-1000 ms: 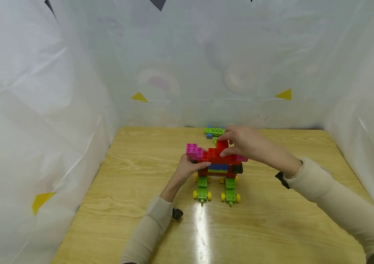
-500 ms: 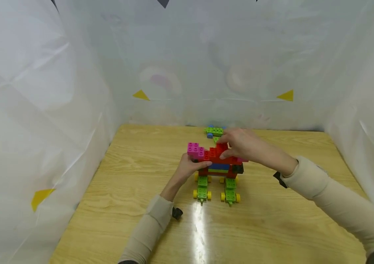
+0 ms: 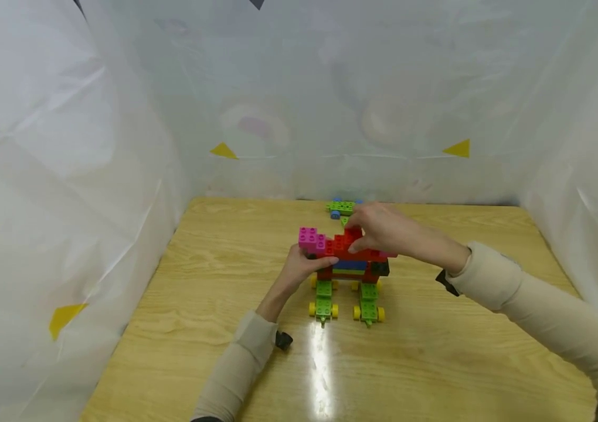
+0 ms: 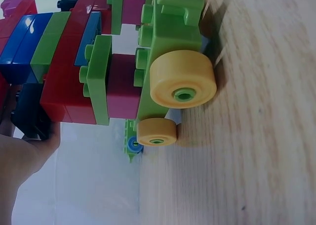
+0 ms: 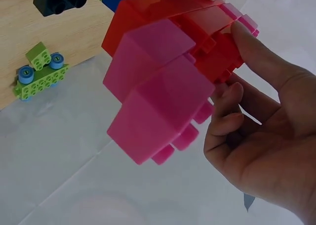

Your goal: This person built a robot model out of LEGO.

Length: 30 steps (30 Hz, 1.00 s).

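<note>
A toy-brick model stands in the middle of the table, on green wheeled bases [image 3: 323, 305] with yellow wheels [image 4: 182, 81]. Above them come dark red [image 4: 69, 94], blue [image 4: 19, 52] and black bricks [image 3: 380, 269]. A red layer tops it, with pink bricks [image 5: 158, 106] at both ends. My left hand [image 3: 298, 272] grips the model's left side, thumb across the front; its other fingers are mostly hidden behind. My right hand [image 3: 386, 230] pinches a red brick [image 3: 353, 236] on the top layer between thumb and fingers.
Behind the model lies a green wheeled base [image 3: 340, 207] with blue wheels, beside a small green brick [image 5: 38, 56]. White sheeting [image 3: 299, 105] with yellow markers [image 3: 224, 150] surrounds the wooden table [image 3: 214, 293] at the back and sides.
My right hand has shifted slightly left, still pinching the red brick. The left hand and the model hold almost the same place.
</note>
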Available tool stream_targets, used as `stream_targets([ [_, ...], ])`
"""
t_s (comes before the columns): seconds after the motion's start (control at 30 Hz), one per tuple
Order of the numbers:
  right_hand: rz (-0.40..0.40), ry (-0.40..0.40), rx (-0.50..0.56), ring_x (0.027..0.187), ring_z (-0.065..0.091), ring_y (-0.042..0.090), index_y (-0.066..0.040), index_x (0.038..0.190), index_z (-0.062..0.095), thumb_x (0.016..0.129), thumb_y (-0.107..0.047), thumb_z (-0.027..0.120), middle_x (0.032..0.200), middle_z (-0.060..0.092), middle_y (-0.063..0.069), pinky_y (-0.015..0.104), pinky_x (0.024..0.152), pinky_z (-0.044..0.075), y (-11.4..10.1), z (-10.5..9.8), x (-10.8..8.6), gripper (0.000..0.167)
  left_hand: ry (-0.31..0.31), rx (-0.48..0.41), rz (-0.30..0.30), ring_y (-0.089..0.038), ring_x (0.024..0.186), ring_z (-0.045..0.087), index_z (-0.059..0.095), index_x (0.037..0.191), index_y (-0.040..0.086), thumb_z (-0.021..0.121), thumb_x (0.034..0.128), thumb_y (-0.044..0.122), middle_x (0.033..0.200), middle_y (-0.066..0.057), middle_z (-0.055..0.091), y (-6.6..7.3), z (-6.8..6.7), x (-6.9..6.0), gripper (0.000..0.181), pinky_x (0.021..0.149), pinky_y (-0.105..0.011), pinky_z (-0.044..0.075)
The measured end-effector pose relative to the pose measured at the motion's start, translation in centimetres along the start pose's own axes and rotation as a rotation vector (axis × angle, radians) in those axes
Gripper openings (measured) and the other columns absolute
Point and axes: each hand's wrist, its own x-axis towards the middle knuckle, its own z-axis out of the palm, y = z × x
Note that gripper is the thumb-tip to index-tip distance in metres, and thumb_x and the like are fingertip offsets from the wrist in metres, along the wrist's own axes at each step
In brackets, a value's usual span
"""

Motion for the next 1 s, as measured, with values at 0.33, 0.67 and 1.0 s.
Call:
stream_targets([
  [0.33, -0.022, -0.021, 0.033, 0.072, 0.055, 0.018, 0.000, 0.097, 0.073, 0.074, -0.023, 0.084, 0.083, 0.062, 0.004, 0.033, 0.064, 0.050, 0.0, 0.1, -0.6, 0.034, -0.019, -0.024, 0.004, -0.023, 0.102, 0.064, 0.061, 0.123, 0.007, 0.075, 0.0851, 0.019, 0.116, -0.009, 0.066, 0.1, 0.6, -0.6, 0.042, 0.088, -0.037, 0.052],
  [0.67, -0.052, -0.022, 0.004, 0.074, 0.056, 0.017, -0.002, 0.100, 0.072, 0.074, -0.029, 0.084, 0.090, 0.064, 0.006, 0.032, 0.065, 0.051, 0.2, 0.0, -0.8, 0.039, -0.026, 0.009, -0.008, -0.021, 0.105, 0.064, 0.061, 0.124, 0.007, 0.075, 0.0854, 0.021, 0.118, -0.009, 0.066, 0.2, 0.4, -0.7, 0.043, 0.089, -0.036, 0.051],
  [1.0, -0.021, -0.002, 0.148, 0.078, 0.059, 0.016, -0.005, 0.113, 0.069, 0.093, -0.025, 0.066, 0.096, 0.065, 0.004, 0.034, 0.066, 0.049, 7.2, -1.1, 0.0, 0.029, -0.018, 0.023, -0.005, -0.021, 0.102, 0.064, 0.062, 0.121, 0.008, 0.078, 0.0830, 0.026, 0.114, -0.009, 0.068, 0.3, 0.2, -1.3, 0.045, 0.088, -0.036, 0.051],
])
